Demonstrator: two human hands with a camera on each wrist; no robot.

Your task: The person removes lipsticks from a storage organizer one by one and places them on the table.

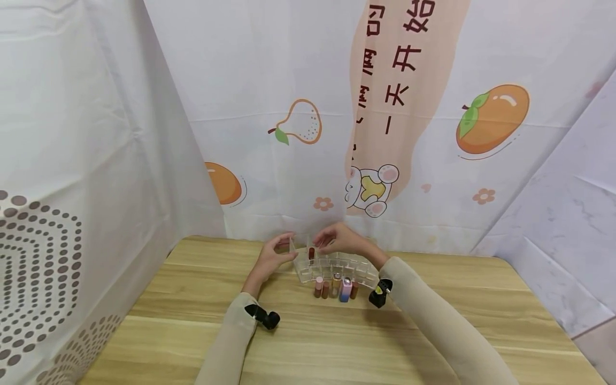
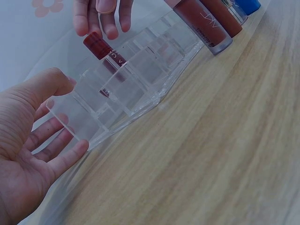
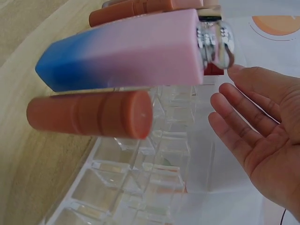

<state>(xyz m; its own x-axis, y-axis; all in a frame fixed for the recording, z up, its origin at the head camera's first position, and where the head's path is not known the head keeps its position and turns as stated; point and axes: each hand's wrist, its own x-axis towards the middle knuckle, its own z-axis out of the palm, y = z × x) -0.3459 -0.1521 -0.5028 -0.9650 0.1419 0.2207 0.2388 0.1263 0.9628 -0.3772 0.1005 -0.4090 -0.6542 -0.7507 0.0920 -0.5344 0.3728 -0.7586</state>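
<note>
A clear lipstick organizer (image 1: 353, 266) with rows of compartments stands near the back of the table. My left hand (image 1: 269, 262) holds its left end; in the left wrist view the thumb lies at the upper edge and the little finger at the lower corner. One dark red lip tube (image 2: 97, 45) stands tilted in a compartment near that end. Just above this tube is my right hand (image 1: 343, 239), with loosely bent fingers and nothing seen in its grasp. Whether a fingertip still touches the tube I cannot tell. In the right wrist view the right hand's (image 3: 269, 124) fingers are spread.
Several lip products stand along the organizer's front: a pink-to-blue lipstick (image 1: 345, 290), a brown tube with a pink cap (image 1: 318, 287), other brown tubes (image 1: 325, 290) and a clear-and-gold one (image 1: 336, 279). A printed cloth (image 1: 269, 176) hangs directly behind the wooden table (image 1: 308, 347).
</note>
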